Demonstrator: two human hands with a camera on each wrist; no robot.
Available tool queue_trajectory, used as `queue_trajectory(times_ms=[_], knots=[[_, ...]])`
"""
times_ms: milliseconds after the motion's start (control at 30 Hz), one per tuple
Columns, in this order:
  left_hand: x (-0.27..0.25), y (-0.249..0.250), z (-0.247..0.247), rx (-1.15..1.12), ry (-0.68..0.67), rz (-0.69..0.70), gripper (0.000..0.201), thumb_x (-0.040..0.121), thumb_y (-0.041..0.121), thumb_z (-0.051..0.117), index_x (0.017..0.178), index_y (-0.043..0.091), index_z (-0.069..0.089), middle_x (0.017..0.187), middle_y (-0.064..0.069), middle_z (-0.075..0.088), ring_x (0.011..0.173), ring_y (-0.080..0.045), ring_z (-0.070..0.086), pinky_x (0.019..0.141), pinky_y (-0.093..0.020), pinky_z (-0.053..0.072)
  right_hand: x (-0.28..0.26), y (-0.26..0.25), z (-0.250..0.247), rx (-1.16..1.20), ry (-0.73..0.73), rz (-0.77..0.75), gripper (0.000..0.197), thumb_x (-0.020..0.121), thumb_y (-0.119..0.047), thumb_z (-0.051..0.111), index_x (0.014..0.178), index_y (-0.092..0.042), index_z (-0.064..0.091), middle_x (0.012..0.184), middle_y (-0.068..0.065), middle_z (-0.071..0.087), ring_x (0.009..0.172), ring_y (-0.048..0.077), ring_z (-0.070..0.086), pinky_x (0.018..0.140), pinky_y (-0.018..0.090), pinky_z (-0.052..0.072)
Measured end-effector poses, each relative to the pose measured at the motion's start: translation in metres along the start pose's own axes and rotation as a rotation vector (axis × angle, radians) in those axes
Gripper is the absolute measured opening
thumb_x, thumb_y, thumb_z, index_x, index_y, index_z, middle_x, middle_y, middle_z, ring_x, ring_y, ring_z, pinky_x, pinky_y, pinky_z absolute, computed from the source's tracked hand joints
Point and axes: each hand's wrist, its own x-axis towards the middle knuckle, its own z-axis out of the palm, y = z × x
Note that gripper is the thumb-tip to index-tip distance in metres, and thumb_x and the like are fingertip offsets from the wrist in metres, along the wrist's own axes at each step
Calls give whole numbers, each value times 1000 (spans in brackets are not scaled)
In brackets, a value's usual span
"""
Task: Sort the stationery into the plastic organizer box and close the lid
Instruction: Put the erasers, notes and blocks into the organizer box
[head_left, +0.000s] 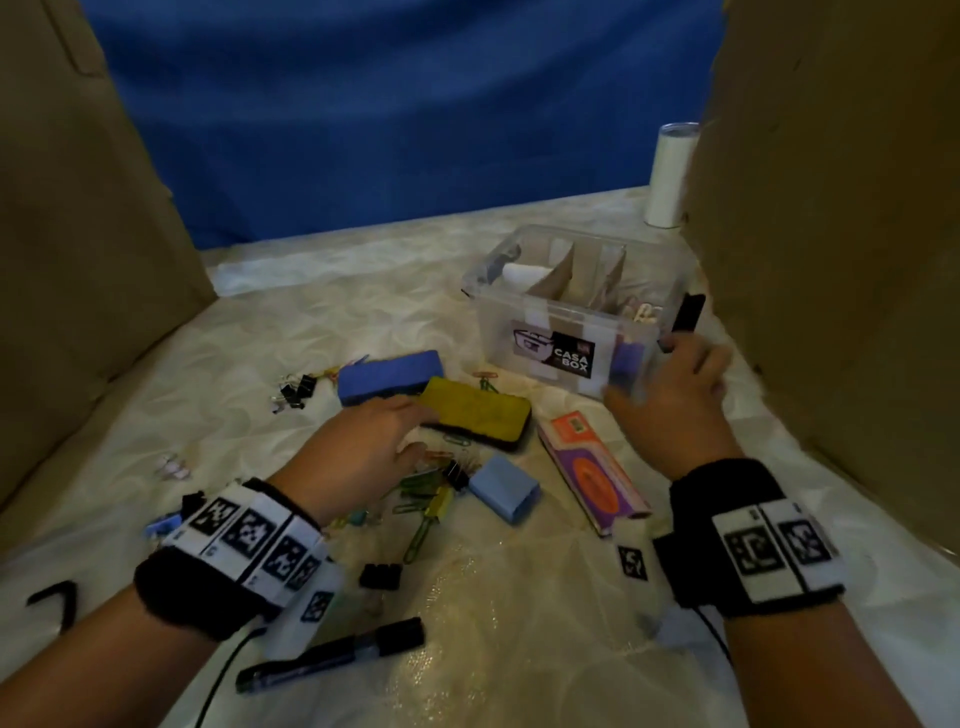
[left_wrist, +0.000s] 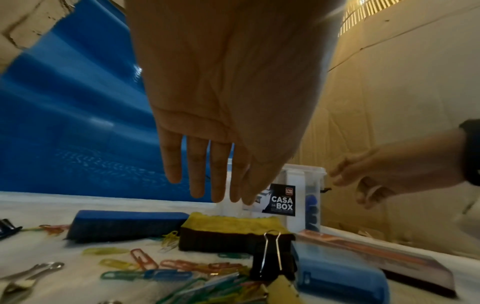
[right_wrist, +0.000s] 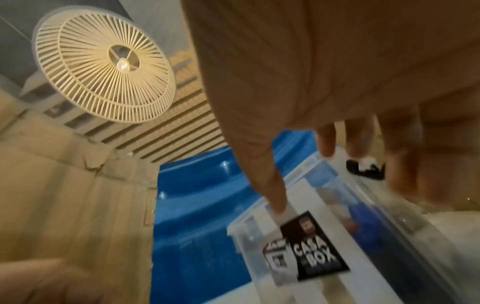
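One clear box. Two board erasers: one blue, one yellow. One blue staple box, one orange carton, one marker, one white cylinder. Several black binder clips and many coloured paper clips, too tangled to count. Two hands: left, right.
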Motion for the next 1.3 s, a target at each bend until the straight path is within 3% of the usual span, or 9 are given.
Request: queue_trajectory(times_ms=[167, 400, 533, 633, 767, 900, 1167, 1233, 1300], knots=[[13, -4, 5, 14, -27, 26, 43, 95, 33, 51, 137, 26, 45, 138, 3, 47, 119, -19, 47, 91, -32, 44, -6, -2, 32, -349, -488, 96, 86, 79, -52, 65, 144, -11, 25, 152, 14, 12, 132, 35, 38, 106, 43, 38], [48, 18, 4, 228, -168, -30, 54, 93, 15, 52, 144, 21, 33, 155, -3, 24, 140, -29, 25, 108, -44, 32, -5, -11, 43, -601, -560, 105, 89, 78, -45, 70, 145, -12, 22, 146, 13, 29, 131, 32, 41, 100, 40, 42], [67, 30, 7, 260, -146, -33, 55, 95, 10, 46, 146, 21, 29, 153, -7, 26, 140, -31, 24, 112, -47, 28, -6, -14, 33, -232, -476, 87, 75, 79, -37, 70, 139, -11, 32, 138, 11, 40, 120, 27, 50, 91, 32, 44], [78, 33, 9, 224, -190, 32, 55, 93, 9, 51, 143, 19, 33, 145, -8, 37, 131, -32, 36, 101, -45, 38, -10, -19, 28, 220, -394, 119, 55, 82, -25, 68, 127, -16, 38, 107, 2, 53, 94, 18, 57, 81, 31, 44], [86, 31, 10, 222, -254, 81, 51, 87, 16, 60, 135, 18, 42, 139, -7, 44, 122, -32, 46, 97, -48, 46, -10, -27, 27, 670, -364, 261, 40, 84, -12, 56, 121, -11, 40, 93, 5, 49, 81, 18, 53, 73, 35, 47], [86, 26, 7, 190, -241, 164, 58, 84, 26, 66, 136, 17, 43, 137, -7, 45, 122, -30, 43, 98, -46, 45, -13, -26, 24, 855, -411, 301, 29, 85, -6, 51, 111, -13, 41, 87, 9, 46, 79, 24, 53, 87, 46, 49], [43, -8, -27, -352, -84, 17, 61, 91, 50, 50, 144, 23, 35, 133, 0, 45, 123, -19, 45, 98, -30, 40, -13, -31, 26, 1155, -381, 274, 24, 77, -9, 53, 99, -9, 45, 73, 8, 42, 63, 19, 47, 63, 32, 46], [30, -20, -31, -558, -72, -28, 57, 91, 52, 48, 141, 25, 40, 133, 7, 49, 122, -13, 49, 99, -28, 41, -12, -37, 31, 1169, -353, 266, 38, 66, -17, 57, 102, -10, 46, 68, 7, 42, 59, 18, 46, 56, 28, 45], [19, -30, -33, -754, -54, -71, 56, 84, 59, 48, 132, 29, 51, 128, 11, 57, 119, -11, 54, 103, -34, 43, -12, -45, 36, 1155, -327, 243, 33, 71, -17, 59, 101, -10, 48, 66, 6, 43, 58, 17, 46, 55, 28, 44]])
